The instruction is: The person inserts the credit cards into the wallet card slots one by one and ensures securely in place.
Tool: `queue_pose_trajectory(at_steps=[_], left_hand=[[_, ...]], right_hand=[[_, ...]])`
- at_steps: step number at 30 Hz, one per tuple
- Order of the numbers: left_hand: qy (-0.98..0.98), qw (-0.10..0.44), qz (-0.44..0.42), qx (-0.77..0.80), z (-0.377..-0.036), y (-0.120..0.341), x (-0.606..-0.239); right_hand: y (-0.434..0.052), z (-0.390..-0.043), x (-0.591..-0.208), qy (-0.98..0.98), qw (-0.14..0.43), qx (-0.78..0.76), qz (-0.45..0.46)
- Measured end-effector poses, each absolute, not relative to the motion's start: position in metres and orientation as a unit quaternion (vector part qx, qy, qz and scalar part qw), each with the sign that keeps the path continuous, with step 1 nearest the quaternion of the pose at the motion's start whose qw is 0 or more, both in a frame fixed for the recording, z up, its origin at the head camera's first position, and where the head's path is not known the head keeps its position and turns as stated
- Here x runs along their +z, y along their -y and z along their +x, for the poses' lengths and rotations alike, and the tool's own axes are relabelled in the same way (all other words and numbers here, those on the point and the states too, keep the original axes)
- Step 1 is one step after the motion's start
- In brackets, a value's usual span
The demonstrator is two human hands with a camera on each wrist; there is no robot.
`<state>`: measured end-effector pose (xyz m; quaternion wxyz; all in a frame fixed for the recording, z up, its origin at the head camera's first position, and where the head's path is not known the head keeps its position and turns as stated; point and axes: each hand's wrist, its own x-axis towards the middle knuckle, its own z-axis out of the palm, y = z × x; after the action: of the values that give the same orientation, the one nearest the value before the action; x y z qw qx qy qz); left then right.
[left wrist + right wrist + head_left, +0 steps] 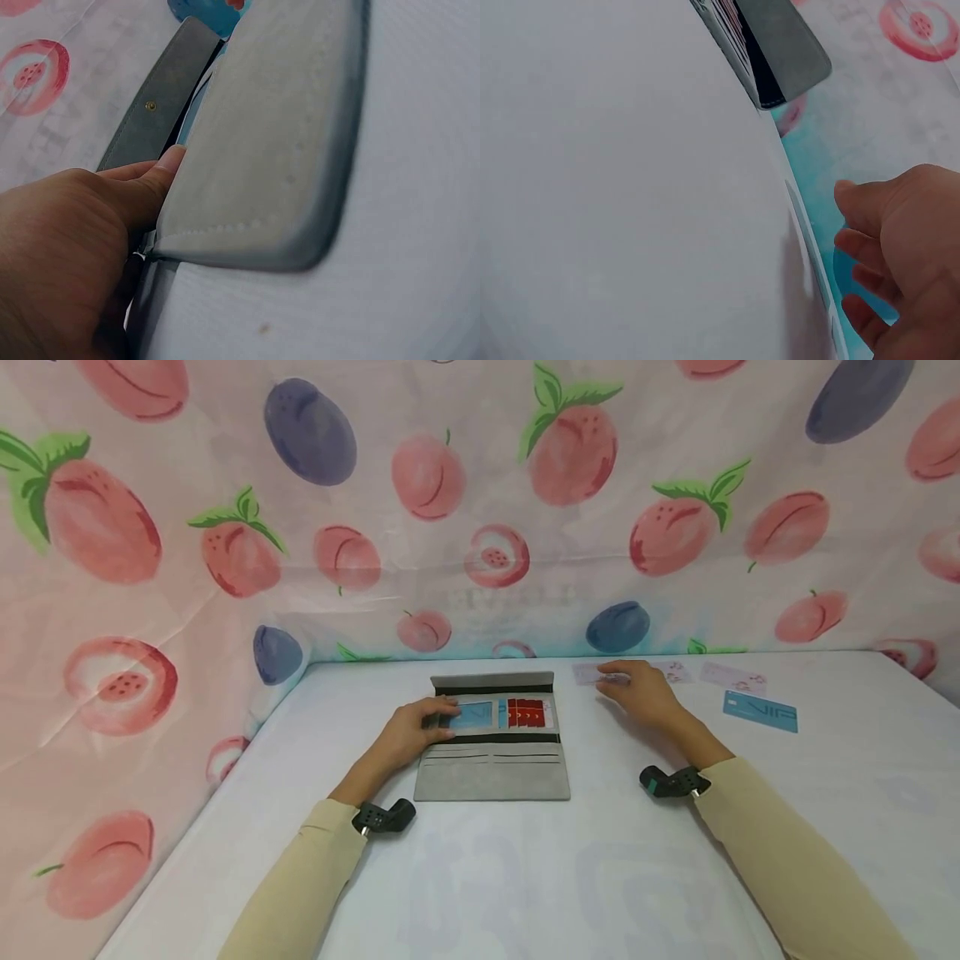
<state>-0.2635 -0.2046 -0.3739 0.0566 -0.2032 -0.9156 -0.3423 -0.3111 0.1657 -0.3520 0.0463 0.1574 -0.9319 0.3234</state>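
Observation:
A grey wallet (491, 783) lies unfolded on the white table, its flap raised at the far side. Behind clear windows in it are a blue card (472, 715) and a red-and-white card (527, 713). My left hand (408, 732) grips the wallet's left edge; in the left wrist view the thumb (171, 161) presses at the fold. Above a pale pink paper note (587, 674) hovers my right hand (643, 692), fingers loosely bent. The right wrist view shows this hand (919, 247) apart from the table, nothing between thumb and fingers.
Right of my right hand lie another pale pink note (733, 678) and a blue VIP card (760, 711). Fruit-patterned cloth (495, 468) hangs behind the table's far edge and along the left side. Each wrist carries a black camera (384, 817).

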Motion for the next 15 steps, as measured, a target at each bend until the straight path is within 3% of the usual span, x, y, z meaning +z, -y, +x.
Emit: queue_pose_trajectory(at_steps=[6, 15], left_hand=[[0.915, 0.052, -0.202, -0.345, -0.2635, 0.2044, -0.3736], [0.915, 0.053, -0.204, -0.343, -0.2634, 0.2054, -0.3735]], right_hand=[[-0.1766, -0.3141, -0.3585, 0.935, 0.054, 0.301, 0.178], [-0.1682, -0.3105, -0.3595, 0.971, 0.009, 0.19, 0.144]])
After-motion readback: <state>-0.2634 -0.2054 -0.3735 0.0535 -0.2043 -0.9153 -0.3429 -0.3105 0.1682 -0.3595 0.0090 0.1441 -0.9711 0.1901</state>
